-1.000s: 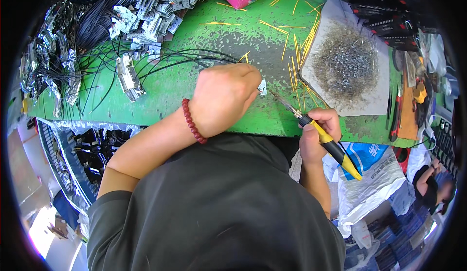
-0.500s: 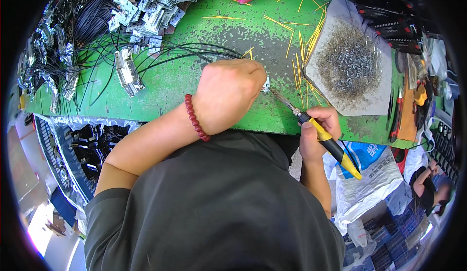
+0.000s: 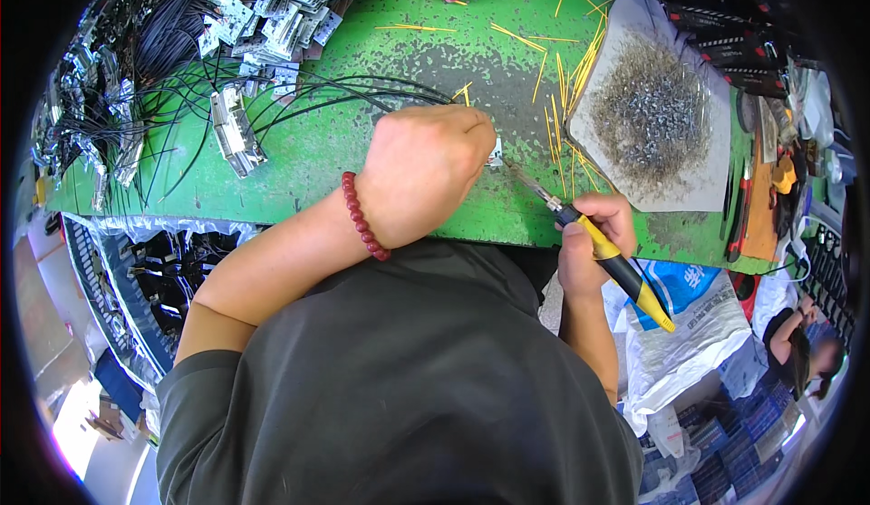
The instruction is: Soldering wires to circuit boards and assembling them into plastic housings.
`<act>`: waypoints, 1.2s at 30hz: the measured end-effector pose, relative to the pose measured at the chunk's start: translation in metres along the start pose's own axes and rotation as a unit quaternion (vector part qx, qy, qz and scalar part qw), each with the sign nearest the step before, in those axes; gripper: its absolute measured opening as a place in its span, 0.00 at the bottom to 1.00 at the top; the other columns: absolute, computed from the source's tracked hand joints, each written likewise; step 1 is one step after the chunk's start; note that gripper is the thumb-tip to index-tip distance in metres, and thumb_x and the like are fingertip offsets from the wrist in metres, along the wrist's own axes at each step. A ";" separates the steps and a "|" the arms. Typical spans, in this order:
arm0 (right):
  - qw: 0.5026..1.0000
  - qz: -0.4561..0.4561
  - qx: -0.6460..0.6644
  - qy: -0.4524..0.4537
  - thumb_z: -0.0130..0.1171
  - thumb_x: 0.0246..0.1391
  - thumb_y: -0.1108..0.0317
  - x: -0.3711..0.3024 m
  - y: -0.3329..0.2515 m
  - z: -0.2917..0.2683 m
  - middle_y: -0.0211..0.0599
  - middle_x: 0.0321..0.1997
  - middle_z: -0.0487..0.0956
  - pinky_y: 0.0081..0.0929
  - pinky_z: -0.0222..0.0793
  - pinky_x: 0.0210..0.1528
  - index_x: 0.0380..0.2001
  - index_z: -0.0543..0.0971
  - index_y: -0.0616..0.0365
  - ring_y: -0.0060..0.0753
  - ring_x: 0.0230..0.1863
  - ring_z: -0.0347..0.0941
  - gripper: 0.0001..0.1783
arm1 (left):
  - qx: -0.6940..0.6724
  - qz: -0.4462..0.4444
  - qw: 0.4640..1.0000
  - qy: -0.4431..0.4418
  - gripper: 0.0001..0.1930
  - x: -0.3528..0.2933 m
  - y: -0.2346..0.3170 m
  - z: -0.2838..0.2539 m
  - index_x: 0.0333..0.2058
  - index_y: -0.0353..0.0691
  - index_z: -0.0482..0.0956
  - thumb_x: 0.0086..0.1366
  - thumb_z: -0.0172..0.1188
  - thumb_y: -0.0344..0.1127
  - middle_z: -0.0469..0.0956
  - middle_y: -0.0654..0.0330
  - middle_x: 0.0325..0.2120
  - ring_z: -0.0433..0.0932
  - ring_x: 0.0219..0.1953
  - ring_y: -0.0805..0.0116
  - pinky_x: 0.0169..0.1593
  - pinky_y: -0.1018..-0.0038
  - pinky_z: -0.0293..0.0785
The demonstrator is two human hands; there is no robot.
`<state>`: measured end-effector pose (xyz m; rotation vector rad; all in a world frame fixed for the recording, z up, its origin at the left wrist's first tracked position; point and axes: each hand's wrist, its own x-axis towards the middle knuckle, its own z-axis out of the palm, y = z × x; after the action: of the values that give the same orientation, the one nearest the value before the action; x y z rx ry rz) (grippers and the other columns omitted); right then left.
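Observation:
In my right hand is a yellow-and-black soldering iron, gripped like a pen. Its metal tip slants up and left, close to a small white board piece on the green bench. My left hand is closed, knuckles up, with its fingertips turned down out of sight beside that piece. What they pinch is hidden. Black cables run from the left to behind this hand, and short yellow strips poke out just beyond it.
Left on the green bench are heaped metal-and-board parts with black cables, and one loose metal part. A pale slab covered with dark solder bits lies right, near scattered yellow strips. Tools line the right end.

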<state>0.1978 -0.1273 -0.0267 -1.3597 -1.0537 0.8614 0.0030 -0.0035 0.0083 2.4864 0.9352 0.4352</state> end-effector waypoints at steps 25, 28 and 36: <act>0.999 0.000 0.029 0.030 0.64 0.48 0.65 0.000 0.001 0.002 0.25 0.24 0.70 0.14 0.54 0.25 0.32 0.72 0.62 0.12 0.23 0.59 0.14 | -0.011 0.002 1.000 -0.009 0.05 0.000 -0.002 -0.001 0.31 0.36 0.77 0.54 0.61 0.28 0.80 0.58 0.35 0.80 0.34 0.57 0.37 0.67 0.77; 0.999 0.002 0.023 0.027 0.64 0.48 0.66 0.000 0.001 0.001 0.24 0.24 0.70 0.14 0.54 0.25 0.32 0.72 0.62 0.12 0.23 0.59 0.13 | 0.018 0.022 0.999 -0.020 0.05 0.002 -0.002 -0.002 0.30 0.36 0.77 0.54 0.61 0.28 0.80 0.58 0.33 0.79 0.33 0.57 0.36 0.67 0.76; 1.000 0.011 -0.009 -0.002 0.60 0.48 0.71 0.001 0.001 -0.002 0.34 0.27 0.74 0.16 0.68 0.29 0.33 0.71 0.63 0.19 0.24 0.71 0.11 | 0.045 0.031 0.997 -0.048 0.04 0.008 0.002 -0.004 0.29 0.36 0.76 0.54 0.59 0.28 0.78 0.59 0.30 0.79 0.32 0.58 0.35 0.67 0.75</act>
<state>0.2001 -0.1273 -0.0280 -1.3868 -1.0536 0.8729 0.0078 0.0020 0.0136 2.5985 0.8582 0.2981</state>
